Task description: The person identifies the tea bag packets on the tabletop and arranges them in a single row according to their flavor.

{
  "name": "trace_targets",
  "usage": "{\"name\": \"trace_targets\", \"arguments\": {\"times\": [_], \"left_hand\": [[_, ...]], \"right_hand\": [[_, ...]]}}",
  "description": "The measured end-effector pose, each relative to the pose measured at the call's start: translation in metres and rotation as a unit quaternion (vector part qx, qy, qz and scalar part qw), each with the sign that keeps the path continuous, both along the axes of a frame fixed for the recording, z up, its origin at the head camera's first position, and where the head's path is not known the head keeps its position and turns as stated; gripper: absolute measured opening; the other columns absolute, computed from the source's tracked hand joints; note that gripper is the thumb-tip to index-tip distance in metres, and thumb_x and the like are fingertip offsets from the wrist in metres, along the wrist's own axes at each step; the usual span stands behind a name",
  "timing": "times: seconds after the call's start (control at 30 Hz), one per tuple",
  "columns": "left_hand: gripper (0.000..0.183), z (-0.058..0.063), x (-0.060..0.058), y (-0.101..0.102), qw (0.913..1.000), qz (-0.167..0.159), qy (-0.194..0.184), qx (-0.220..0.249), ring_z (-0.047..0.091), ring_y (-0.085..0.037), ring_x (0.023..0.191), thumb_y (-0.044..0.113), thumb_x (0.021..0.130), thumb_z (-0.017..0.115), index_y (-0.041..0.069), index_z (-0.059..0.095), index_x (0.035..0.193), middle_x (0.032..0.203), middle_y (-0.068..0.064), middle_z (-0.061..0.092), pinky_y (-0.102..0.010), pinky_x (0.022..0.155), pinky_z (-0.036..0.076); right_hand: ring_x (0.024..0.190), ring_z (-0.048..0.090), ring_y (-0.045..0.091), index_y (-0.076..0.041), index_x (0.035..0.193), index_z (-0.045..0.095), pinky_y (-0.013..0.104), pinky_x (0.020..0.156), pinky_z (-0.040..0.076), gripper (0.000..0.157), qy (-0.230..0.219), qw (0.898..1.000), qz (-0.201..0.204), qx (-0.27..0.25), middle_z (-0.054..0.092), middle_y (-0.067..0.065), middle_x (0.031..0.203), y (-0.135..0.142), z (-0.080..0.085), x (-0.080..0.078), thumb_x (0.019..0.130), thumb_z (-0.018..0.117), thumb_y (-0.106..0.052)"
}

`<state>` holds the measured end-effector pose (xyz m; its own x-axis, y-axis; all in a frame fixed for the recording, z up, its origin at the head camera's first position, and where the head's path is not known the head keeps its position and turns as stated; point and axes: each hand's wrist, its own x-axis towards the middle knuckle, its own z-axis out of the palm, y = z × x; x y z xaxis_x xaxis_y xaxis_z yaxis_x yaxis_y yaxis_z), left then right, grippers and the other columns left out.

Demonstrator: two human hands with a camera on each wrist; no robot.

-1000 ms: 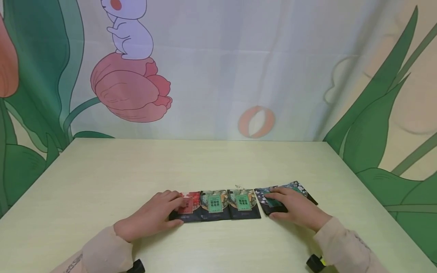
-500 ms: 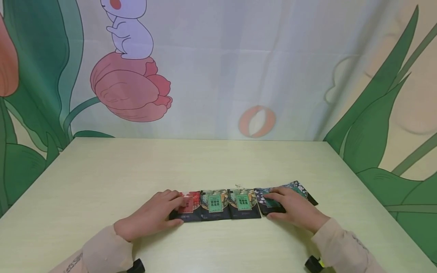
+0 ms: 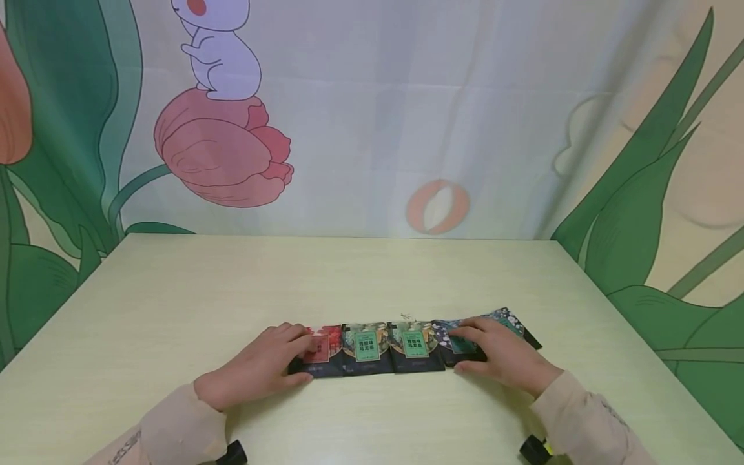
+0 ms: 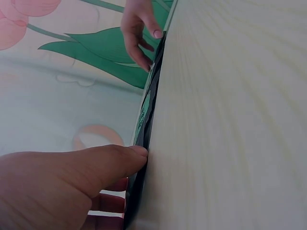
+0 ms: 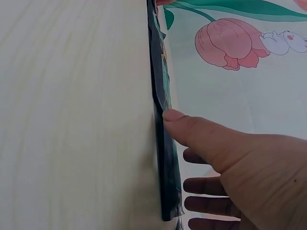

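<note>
A row of flat printed sachets lies on the table. My left hand (image 3: 261, 361) rests on the red sachet (image 3: 327, 355) at the row's left end, with the thumb along its near edge. Two green-labelled sachets (image 3: 366, 349) lie side by side in the middle. My right hand (image 3: 507, 355) rests over the dark blue flowered sachet (image 3: 458, 351) at the right, covering much of it. Another blue flowered patch (image 3: 507, 316) shows past that hand, tilted; whether it overlaps the first is hidden. In the right wrist view, the thumb touches the sachets' edge and the fingers are extended.
The pale wooden table (image 3: 349, 278) extends behind and in front of the row. A printed cloth (image 3: 349, 129) with flowers and leaves hangs behind it. Small dark twig-like marks (image 3: 407, 317) show just behind the second green sachet. Black devices (image 3: 536, 450) sit under the wrists.
My right hand has shifted slightly left with the blue sachet, and the narrow gap beside the second green sachet has closed. The left hand stays in place.
</note>
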<state>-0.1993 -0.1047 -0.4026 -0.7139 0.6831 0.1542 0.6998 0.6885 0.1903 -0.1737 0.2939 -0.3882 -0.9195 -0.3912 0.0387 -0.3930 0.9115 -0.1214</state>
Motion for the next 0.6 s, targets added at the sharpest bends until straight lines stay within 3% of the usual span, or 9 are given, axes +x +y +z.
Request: {"name": "trace_targets", "arguments": {"times": [0.6], "left_hand": [[0.040,-0.003,-0.002,0.000,1.0000,0.007,-0.005,-0.001,0.053,-0.021,0.108,0.035,0.083,0.074,0.014,0.062,0.115,0.119,-0.005,0.060,-0.044,0.096,0.045]], "right_hand": [[0.118,0.054,0.039,-0.012,0.129,0.060,0.055,0.097,0.046,0.056,0.006,1.000,-0.009,-0.003,0.056,0.017,0.130,0.008,0.019,-0.003,0.082,0.073,-0.040]]}}
